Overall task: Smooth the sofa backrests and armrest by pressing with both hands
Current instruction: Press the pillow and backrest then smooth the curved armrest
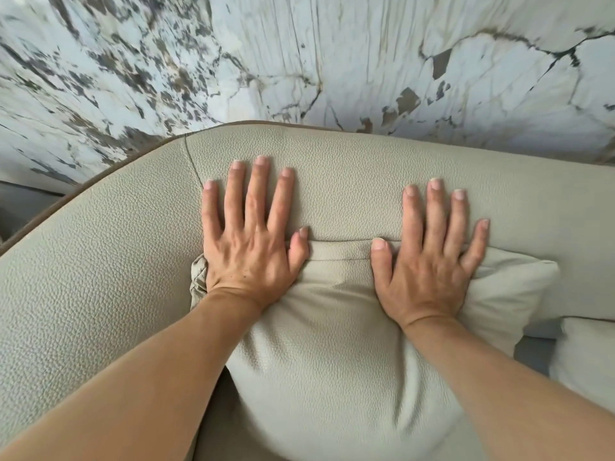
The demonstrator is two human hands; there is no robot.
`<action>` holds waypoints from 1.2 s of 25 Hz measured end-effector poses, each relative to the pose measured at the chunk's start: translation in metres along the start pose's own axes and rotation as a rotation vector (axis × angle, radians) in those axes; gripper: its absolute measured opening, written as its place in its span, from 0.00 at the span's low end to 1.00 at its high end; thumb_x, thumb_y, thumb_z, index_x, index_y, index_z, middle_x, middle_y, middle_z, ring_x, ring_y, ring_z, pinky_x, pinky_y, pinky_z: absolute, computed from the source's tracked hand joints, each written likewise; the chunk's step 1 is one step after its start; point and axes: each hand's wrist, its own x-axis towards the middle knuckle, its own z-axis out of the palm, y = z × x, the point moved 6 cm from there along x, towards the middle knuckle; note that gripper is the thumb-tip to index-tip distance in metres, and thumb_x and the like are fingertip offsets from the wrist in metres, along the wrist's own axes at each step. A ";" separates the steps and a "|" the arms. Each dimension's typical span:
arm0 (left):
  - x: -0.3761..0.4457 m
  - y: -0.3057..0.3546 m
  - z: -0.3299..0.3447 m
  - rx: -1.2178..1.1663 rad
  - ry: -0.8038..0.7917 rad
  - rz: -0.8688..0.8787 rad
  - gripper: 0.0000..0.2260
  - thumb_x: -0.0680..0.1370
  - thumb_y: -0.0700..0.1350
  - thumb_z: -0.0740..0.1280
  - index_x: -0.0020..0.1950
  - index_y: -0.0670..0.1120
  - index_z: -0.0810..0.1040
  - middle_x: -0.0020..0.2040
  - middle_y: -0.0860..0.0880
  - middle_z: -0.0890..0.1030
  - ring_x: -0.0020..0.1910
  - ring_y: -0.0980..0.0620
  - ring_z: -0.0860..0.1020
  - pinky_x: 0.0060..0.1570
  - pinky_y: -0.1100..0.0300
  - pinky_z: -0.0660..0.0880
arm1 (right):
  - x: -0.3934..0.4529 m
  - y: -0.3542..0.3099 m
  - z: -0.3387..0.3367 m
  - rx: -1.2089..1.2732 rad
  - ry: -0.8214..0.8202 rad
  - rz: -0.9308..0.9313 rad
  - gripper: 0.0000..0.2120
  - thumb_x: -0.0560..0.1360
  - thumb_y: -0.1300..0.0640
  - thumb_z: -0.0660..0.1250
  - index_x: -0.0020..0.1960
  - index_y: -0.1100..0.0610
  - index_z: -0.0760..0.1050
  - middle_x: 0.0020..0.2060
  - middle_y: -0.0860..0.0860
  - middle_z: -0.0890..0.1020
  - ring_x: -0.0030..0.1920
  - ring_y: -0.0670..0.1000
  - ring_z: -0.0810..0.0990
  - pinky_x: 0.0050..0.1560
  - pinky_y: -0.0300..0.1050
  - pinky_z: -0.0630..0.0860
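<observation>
A beige pebbled-leather sofa backrest (349,181) fills the middle of the view, with a seam running down at its left. A matching loose cushion (319,361) leans against it below. My left hand (249,241) lies flat, fingers spread, with the fingers on the backrest and the palm on the cushion's upper left corner. My right hand (429,257) lies flat the same way to the right, fingers on the backrest and palm on the cushion's top edge. Neither hand holds anything. The curved sofa section at the left (83,261) continues from the backrest.
A white marble wall with grey and brown veining (299,54) stands right behind the sofa. A brown trim (100,174) edges the sofa's top. Another pale cushion (585,354) shows at the right edge.
</observation>
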 end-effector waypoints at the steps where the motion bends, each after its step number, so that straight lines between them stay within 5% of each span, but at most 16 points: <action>1: 0.001 0.000 0.001 0.002 0.007 0.002 0.30 0.78 0.59 0.52 0.78 0.47 0.60 0.76 0.42 0.63 0.75 0.38 0.60 0.72 0.38 0.53 | 0.001 0.000 0.001 0.000 0.008 -0.001 0.32 0.78 0.39 0.48 0.78 0.52 0.52 0.77 0.55 0.58 0.77 0.59 0.53 0.73 0.66 0.49; 30: 0.057 -0.004 0.034 0.002 0.077 0.043 0.30 0.78 0.59 0.53 0.77 0.48 0.61 0.76 0.42 0.64 0.75 0.38 0.60 0.73 0.39 0.52 | 0.044 -0.003 0.032 -0.024 0.036 0.035 0.32 0.78 0.38 0.47 0.78 0.52 0.52 0.77 0.55 0.58 0.77 0.59 0.53 0.73 0.67 0.49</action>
